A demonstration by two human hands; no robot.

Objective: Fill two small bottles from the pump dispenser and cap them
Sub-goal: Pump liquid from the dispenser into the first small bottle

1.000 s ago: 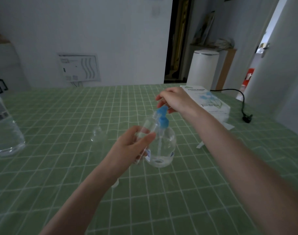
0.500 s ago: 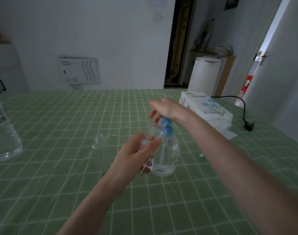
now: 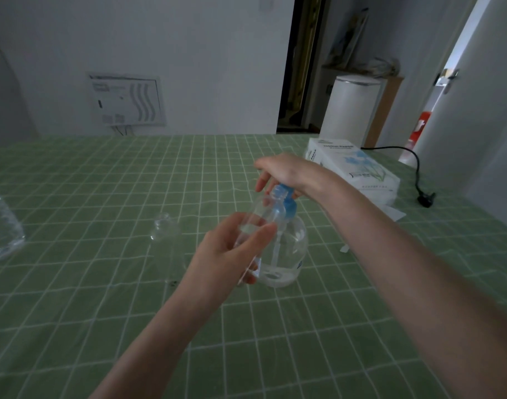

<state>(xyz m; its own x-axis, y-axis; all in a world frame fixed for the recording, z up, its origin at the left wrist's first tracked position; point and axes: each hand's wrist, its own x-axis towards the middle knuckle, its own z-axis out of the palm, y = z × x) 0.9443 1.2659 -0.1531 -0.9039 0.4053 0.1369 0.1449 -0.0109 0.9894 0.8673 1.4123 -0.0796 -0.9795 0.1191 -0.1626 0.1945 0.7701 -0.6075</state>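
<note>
**Bottle up at the nozzle, palm on the pump**

The green checked table (image 3: 102,182) fills the view. At its left edge stands a big clear water bottle (image 3: 1,234), partly cut off by the frame; far right lies a white tissue pack (image 3: 358,171), with a black plug (image 3: 425,197) just beyond it. Centre stage, the clear pump dispenser (image 3: 288,251) stands upright on the cloth, with a shallow pool of liquid at its bottom. The right hand (image 3: 284,171) sits on top of its blue pump head (image 3: 285,201), palm down, fingers drooping loosely rather than wrapped round it. The left hand (image 3: 223,257) has thumb and fingers curled round a small clear bottle (image 3: 259,213), held tilted in front of the dispenser's left shoulder, mouth up by the nozzle. The second small bottle (image 3: 164,228) stands alone on the table, off to the left of both hands.
</note>
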